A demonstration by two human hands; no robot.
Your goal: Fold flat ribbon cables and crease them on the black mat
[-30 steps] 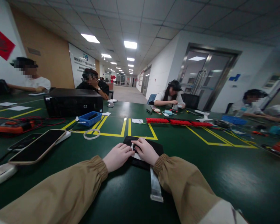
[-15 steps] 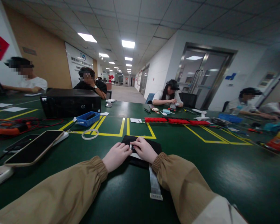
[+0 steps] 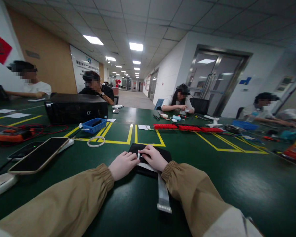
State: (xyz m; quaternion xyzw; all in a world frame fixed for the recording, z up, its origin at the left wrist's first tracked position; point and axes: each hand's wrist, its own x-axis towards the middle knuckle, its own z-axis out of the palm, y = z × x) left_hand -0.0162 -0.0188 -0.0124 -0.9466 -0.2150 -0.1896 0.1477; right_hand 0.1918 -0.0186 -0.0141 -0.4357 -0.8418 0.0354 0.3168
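Two hands met over a black flat piece (image 3: 166,156) on the green surface (image 3: 123,207): my left hand (image 3: 123,165) and my right hand (image 3: 154,158), the fingers of both drawn in narrow. They touched near opposite ends of a small white strip (image 3: 138,155) above the black piece; whether either one truly pinched it, I could not tell. Just below, a pale band (image 3: 148,167) crossed the piece, and a flat ribbon cable (image 3: 163,191) came out by my right cuff (image 3: 171,168) toward me. I judged the step to be fine fingertip work on that strip; the next move seemed to call for a steady left hand and light right fingers, without tugging the cable. Farther out lay a white ring (image 3: 96,146), then a blue tray (image 3: 94,129).
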